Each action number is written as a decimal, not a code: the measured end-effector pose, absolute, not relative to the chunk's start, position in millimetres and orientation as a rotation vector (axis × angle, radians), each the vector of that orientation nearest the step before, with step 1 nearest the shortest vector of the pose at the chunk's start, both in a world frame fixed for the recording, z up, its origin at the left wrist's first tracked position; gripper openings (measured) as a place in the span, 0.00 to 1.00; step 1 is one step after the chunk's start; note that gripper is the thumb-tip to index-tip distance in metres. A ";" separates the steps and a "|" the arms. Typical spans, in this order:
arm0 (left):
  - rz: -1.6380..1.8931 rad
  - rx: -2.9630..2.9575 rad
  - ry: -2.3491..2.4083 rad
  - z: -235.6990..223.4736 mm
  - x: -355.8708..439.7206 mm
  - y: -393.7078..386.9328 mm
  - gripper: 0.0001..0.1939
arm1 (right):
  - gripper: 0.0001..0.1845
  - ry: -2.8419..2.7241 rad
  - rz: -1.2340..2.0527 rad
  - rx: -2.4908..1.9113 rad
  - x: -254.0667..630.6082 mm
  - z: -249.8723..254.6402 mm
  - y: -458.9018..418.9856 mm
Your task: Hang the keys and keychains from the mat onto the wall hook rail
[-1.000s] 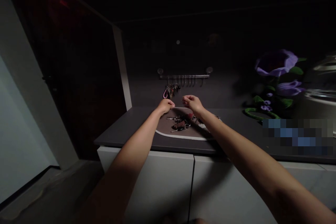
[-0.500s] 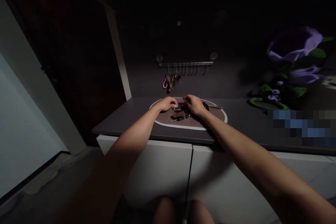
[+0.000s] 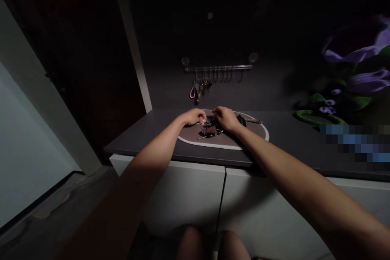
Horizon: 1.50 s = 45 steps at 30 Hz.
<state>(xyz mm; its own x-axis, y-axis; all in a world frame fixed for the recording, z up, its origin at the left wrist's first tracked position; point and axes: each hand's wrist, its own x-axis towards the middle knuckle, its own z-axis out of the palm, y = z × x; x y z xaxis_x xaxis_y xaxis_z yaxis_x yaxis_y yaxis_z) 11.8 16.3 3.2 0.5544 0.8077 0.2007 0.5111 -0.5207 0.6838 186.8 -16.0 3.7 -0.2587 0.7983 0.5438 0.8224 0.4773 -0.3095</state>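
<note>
On the mat (image 3: 190,135), keys (image 3: 209,135) lie between and just below curled hands (image 3: 226,118), grip unclear.

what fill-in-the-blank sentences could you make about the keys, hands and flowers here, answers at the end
1. A bunch of keys lies on the oval mat, whose rim is ____.
2. Of the left hand and right hand, the ____ one is nearer the flowers.
3. In the picture, the pink loop hangs toward the ____ end of the hook rail.
4. The flowers' petals are ____.

Missing words: white; right; left; purple
</note>
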 end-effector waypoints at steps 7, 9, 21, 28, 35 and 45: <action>0.816 2.200 1.060 5.1 9.8 16.3 0.01 | 0.11 -2.072 -0.020 -1.330 185.5 4.9 -18.0; 0.865 2.153 1.068 6.2 9.8 15.5 0.01 | 0.11 -2.070 -0.009 -1.327 185.7 4.7 -17.4; 1.124 1.777 0.975 16.6 12.8 7.9 0.06 | 0.11 -2.024 0.075 -1.251 183.6 5.6 -19.8; 1.139 1.527 0.837 20.5 15.6 1.3 0.10 | 0.11 -1.952 0.281 -1.070 183.3 5.3 -17.2; 1.156 1.374 0.791 20.2 18.0 -0.3 0.11 | 0.12 -1.786 0.549 -0.940 183.2 5.0 -14.4; 1.145 1.259 0.752 18.2 25.3 -2.5 0.12 | 0.15 -1.639 0.749 -0.853 182.6 6.8 -16.5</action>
<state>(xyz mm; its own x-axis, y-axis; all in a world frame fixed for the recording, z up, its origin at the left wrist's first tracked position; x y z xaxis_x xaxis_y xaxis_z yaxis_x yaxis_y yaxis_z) 25.3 -2.5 18.2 0.3030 0.9415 0.1476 -0.2378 -0.0752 0.9684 182.6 -16.5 6.8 -0.1523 0.8384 0.5233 0.1536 0.5431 -0.8255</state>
